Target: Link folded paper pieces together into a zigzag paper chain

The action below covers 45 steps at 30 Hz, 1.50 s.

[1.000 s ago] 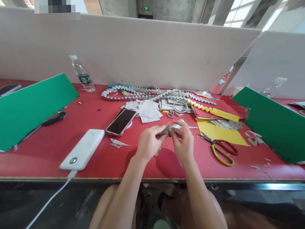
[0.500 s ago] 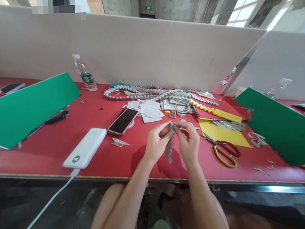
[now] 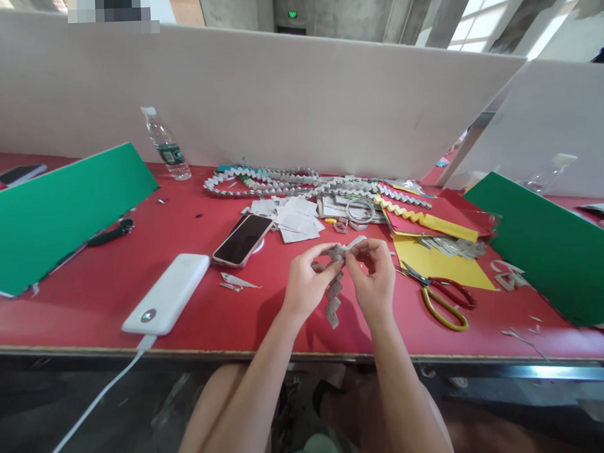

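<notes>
A short grey folded-paper zigzag chain point(image 3: 333, 298) hangs between my hands above the red table. My left hand point(image 3: 308, 279) pinches its upper end between thumb and fingers. My right hand point(image 3: 373, 270) grips the same upper end from the other side, fingertips close to the left ones. Just behind the fingertips, a pale strip end sticks out to the upper right. Scissors point(image 3: 436, 291) with one red and one yellow handle lie to the right of my right hand, over the edge of a yellow sheet point(image 3: 465, 272).
On the red table point(image 3: 226, 331) are a phone point(image 3: 244, 240), a white power bank point(image 3: 168, 294), paper squares point(image 3: 298, 219) and long zigzag chains point(image 3: 261, 182). A bottle point(image 3: 168, 146) stands back left. Green boards point(image 3: 68, 211) flank both sides, before a white partition point(image 3: 278, 102).
The chain's lower end has swung slightly left and down. The pale strip end now shows more clearly behind my fingertips. Both hands have shifted very little.
</notes>
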Tool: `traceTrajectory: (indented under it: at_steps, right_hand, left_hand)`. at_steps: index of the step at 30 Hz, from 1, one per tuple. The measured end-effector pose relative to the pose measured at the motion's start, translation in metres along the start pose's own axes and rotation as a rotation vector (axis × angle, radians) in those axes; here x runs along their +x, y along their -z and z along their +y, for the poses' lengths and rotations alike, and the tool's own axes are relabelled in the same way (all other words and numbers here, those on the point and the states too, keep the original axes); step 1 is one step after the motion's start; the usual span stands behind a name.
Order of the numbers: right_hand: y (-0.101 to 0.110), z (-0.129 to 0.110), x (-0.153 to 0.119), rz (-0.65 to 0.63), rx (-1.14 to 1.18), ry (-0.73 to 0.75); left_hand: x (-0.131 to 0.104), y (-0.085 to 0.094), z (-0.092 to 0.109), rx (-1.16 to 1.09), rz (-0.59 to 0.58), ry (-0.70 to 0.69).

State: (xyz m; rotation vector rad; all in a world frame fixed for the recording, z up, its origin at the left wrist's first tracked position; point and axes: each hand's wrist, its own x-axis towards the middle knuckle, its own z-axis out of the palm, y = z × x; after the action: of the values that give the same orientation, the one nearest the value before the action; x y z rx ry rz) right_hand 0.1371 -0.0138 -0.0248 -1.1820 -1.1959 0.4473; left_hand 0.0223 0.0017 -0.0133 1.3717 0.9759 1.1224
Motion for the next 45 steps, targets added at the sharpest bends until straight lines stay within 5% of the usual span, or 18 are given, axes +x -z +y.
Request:
traceTrajectory:
  at_steps: [26, 45]
  right_hand:
    - [0.003, 0.015, 0.005, 0.006, -0.010, -0.005]
    - [0.010, 0.008, 0.004, -0.142, -0.158, -0.024]
  left_hand:
    - [0.000, -0.005, -0.006, 0.194, 0.057, -0.093]
    - [0.005, 0.004, -0.021, 0.612, 0.084, -0.417]
